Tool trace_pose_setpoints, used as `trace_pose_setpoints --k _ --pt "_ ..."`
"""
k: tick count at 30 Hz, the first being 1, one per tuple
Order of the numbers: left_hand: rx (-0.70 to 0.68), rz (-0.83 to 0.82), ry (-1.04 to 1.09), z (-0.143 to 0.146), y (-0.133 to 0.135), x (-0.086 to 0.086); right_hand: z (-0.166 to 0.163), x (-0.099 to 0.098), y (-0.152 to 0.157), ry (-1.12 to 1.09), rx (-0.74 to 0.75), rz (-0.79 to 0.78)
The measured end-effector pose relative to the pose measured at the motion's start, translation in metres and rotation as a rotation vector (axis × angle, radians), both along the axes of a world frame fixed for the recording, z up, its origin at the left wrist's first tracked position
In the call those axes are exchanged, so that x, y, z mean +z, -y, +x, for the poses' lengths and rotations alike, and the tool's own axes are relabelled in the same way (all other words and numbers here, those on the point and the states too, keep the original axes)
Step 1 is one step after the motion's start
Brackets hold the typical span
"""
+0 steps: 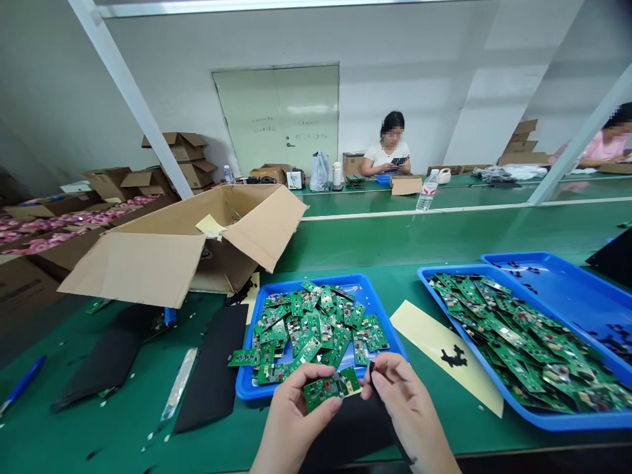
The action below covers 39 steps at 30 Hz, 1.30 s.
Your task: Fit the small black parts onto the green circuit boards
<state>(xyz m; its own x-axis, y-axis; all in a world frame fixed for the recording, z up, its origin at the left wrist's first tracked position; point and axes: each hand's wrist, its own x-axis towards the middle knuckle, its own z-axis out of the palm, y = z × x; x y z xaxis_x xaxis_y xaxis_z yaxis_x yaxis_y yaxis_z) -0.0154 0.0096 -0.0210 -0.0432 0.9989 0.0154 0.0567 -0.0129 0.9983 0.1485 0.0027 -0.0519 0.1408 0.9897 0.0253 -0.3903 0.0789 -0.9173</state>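
My left hand [299, 411] pinches a green circuit board [328, 390] between thumb and fingers, its component side facing up. Close to the board's right end, my right hand [402, 401] has its fingers closed on a thin black strip [379, 388], which runs down along the palm toward the wrist. What the strip is made of I cannot make out. Just beyond both hands, a blue tray [241, 385] holds a heap of similar boards [316, 322]. Under the hands lies a dark flat sheet [345, 428].
On the right, a second blue tray [424, 273] is piled with boards, beside another tray [543, 263] with small black pieces. Yellow paper [429, 329] carries black bits [453, 356]. An open carton [138, 263], black sheet [212, 368] and blue pen [24, 385] are left. Two people sit opposite.
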Motion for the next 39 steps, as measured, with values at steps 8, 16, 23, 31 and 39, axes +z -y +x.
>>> trace_pose_setpoints --k 8,16,23,31,39 --pt "-0.026 0.065 0.037 -0.002 0.002 -0.003 -0.003 0.004 0.004 0.034 -0.001 -0.029" --pt "-0.180 0.326 -0.118 -0.005 0.003 -0.011 -0.004 -0.013 0.001 -0.052 0.127 -0.074" --pt "-0.228 0.255 -0.011 0.007 0.013 -0.017 0.000 -0.024 -0.006 -0.041 0.099 -0.041" --pt "0.100 -0.026 0.500 0.012 0.008 -0.008 -0.006 -0.013 0.001 -0.011 0.115 -0.017" --pt "-0.066 -0.228 0.216 0.016 0.006 -0.003 0.004 -0.003 0.008 0.412 0.147 0.146"
